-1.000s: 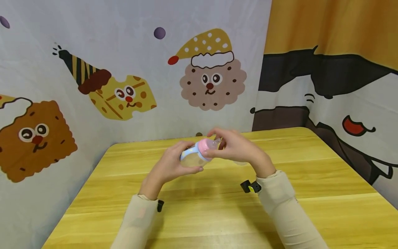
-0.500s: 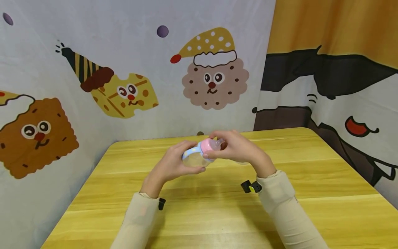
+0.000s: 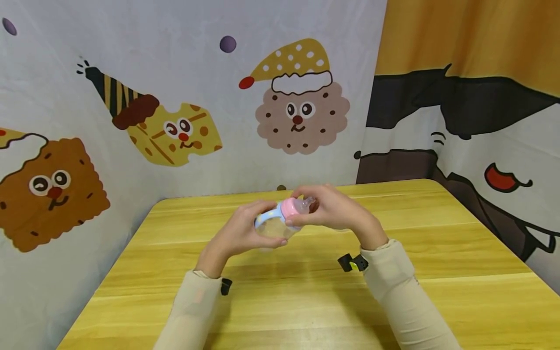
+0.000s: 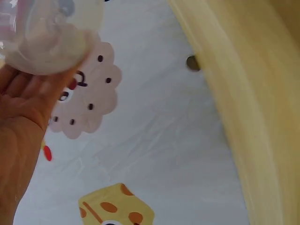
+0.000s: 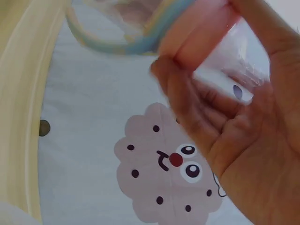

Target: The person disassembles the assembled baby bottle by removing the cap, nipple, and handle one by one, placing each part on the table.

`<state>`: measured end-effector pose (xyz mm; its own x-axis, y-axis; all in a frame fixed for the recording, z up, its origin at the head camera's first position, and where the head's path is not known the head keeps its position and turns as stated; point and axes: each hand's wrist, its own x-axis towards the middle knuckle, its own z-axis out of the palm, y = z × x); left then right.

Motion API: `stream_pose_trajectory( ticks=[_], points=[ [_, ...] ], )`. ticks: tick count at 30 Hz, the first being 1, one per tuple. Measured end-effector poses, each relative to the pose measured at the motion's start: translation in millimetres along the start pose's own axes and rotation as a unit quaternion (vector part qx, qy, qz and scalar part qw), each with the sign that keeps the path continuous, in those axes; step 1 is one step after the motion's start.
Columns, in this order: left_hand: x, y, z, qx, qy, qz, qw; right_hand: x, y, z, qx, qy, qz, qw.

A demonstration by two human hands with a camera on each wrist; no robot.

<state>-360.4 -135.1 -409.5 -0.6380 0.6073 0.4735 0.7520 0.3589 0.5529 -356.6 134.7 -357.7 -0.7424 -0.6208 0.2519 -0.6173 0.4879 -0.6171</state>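
A baby bottle [image 3: 275, 226] with a clear body is held tilted above the table, its top pointing right. My left hand [image 3: 246, 229] grips the body from the left; the left wrist view has its clear base [image 4: 44, 51] against the palm. Light blue handles [image 3: 268, 214] with yellow spots sit below the pink collar [image 5: 199, 35]. Thumb and fingers of my right hand [image 3: 330, 208] pinch that collar from the right. The clear nipple [image 3: 305, 204] points into the right palm, partly hidden behind the fingers in the head view.
Beneath both arms lies a wood-grain table [image 3: 280, 301]. Behind my right wrist the edge of a clear, rounded thing [image 3: 343, 230] shows on the tabletop. A printed cloth [image 3: 183, 63] hangs along the table's back edge, and a curtain [image 3: 472, 39] is at the right.
Both hands keep their hold on the bottle and stay in nearly the same place. The bottle has shifted only slightly, and the head view has moved a little.
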Motion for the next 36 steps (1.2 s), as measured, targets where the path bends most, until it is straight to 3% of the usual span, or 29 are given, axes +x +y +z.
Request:
stream_pose_trajectory(
  ticks=[6,18,36],
  points=[
    [-0.7,-0.2,-0.7,-0.044,-0.015,-0.006,0.9989,-3.0,-1,-5,0.001,-0.005,-0.034,0.9994],
    [-1.1,-0.4,0.5,-0.036,-0.010,-0.014,0.9992,-6.3,-2,-8,0.028,-0.009,-0.005,0.9996],
    [-1.2,0.9,-1.6,-0.058,-0.018,-0.022,0.9979,-7.3,-2,-12,0.039,-0.021,-0.037,0.9983]
  ],
)
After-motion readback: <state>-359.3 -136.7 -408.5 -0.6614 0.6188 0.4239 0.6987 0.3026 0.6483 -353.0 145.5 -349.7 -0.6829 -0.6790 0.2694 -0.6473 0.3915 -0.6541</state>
